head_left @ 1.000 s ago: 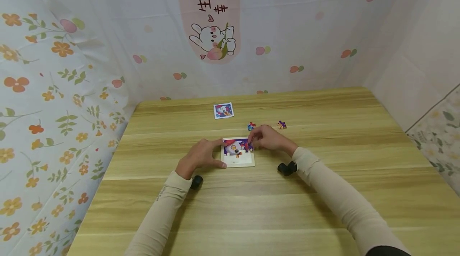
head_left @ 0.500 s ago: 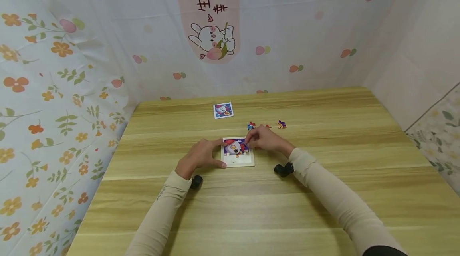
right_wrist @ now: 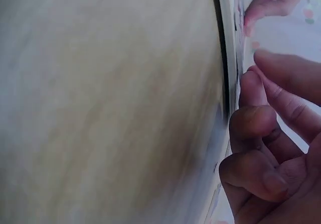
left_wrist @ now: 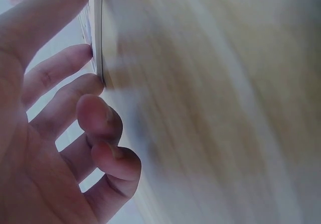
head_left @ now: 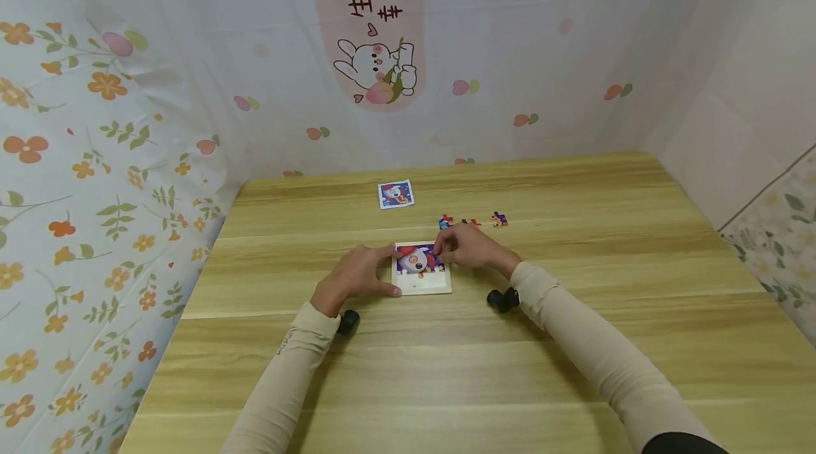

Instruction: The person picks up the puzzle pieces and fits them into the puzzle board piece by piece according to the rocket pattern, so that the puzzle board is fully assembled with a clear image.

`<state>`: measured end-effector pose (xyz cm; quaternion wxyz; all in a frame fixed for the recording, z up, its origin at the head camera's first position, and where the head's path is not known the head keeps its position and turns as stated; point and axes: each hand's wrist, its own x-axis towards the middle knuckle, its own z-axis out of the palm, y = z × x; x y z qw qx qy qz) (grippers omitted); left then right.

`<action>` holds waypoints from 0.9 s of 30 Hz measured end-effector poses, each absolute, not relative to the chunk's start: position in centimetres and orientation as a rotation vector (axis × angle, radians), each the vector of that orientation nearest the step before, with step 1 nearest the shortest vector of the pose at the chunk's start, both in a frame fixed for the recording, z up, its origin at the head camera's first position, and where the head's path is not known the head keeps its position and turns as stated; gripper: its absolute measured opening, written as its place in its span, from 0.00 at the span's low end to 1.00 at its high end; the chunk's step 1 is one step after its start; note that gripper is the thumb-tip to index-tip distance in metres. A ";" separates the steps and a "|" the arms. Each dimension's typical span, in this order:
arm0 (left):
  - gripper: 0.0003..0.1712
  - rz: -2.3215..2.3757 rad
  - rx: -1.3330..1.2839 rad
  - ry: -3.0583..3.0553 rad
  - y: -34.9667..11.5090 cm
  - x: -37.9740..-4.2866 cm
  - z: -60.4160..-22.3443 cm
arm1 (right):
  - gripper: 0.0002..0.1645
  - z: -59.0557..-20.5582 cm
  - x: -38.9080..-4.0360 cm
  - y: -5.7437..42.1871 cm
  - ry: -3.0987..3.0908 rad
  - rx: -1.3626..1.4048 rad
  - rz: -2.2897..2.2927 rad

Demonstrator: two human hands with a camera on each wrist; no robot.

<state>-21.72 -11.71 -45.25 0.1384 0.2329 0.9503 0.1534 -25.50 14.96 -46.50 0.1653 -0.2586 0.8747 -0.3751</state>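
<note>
A square puzzle tray (head_left: 423, 285) lies on the table, its far part filled with a cartoon picture and its near part bare and pale. My left hand (head_left: 358, 275) grips the tray's left side, with the index finger at the far corner and the thumb at the near one. In the left wrist view, fingertips (left_wrist: 93, 83) meet the tray's edge. At the upper right of the picture, my right hand (head_left: 470, 246) has bent fingers on a puzzle piece (head_left: 440, 267), mostly covered by them. The right wrist view shows thumb and index tips close together at the tray's surface.
Behind the right hand lie several loose pieces, among them a blue-red piece (head_left: 445, 222) and a purple-orange piece (head_left: 499, 219). A small picture card (head_left: 396, 195) sits farther back on the wooden table (head_left: 408, 369). Patterned cloth (head_left: 510, 50) hangs behind and at the sides.
My right hand has shifted slightly left onto the tray's picture, and the piece beneath its fingers now sits flush with the others. The left hand has kept its place.
</note>
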 end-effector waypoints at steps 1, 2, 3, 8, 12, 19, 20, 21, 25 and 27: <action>0.46 0.445 0.672 2.748 -11.7 -21.7 -45.3 | 0.03 -46.5 -25.4 14.9 2.511 -0.760 -1.042; 0.46 0.446 0.671 2.749 -11.7 -21.8 -45.3 | 0.04 -46.4 -25.3 14.8 2.529 -0.784 -1.016; 0.46 0.446 0.673 2.747 -11.8 -21.8 -45.3 | 0.05 -46.3 -25.2 14.7 2.546 -0.811 -0.990; 0.46 0.445 0.681 2.745 -11.8 -21.8 -45.3 | 0.06 -46.2 -24.7 14.1 2.614 -0.900 -0.866; 0.46 0.448 0.692 2.747 -11.9 -21.7 -45.3 | 0.06 -45.9 -24.2 13.6 2.645 -0.870 -0.840; 0.46 0.451 0.681 2.755 -11.8 -21.8 -45.2 | 0.06 -45.9 -24.2 13.5 2.672 -0.859 -0.854; 0.46 0.459 0.679 2.753 -11.8 -21.8 -45.2 | 0.06 -45.8 -24.2 13.6 2.665 -0.859 -0.858; 0.46 0.464 0.679 2.750 -11.8 -21.8 -45.2 | 0.07 -45.9 -24.2 13.7 2.655 -0.851 -0.856; 0.47 0.488 0.675 2.736 -11.6 -21.6 -45.2 | 0.10 -45.6 -24.2 14.3 2.610 -0.826 -0.858; 0.47 0.495 0.669 2.737 -11.6 -21.5 -45.2 | 0.10 -45.4 -24.2 14.5 2.593 -0.825 -0.854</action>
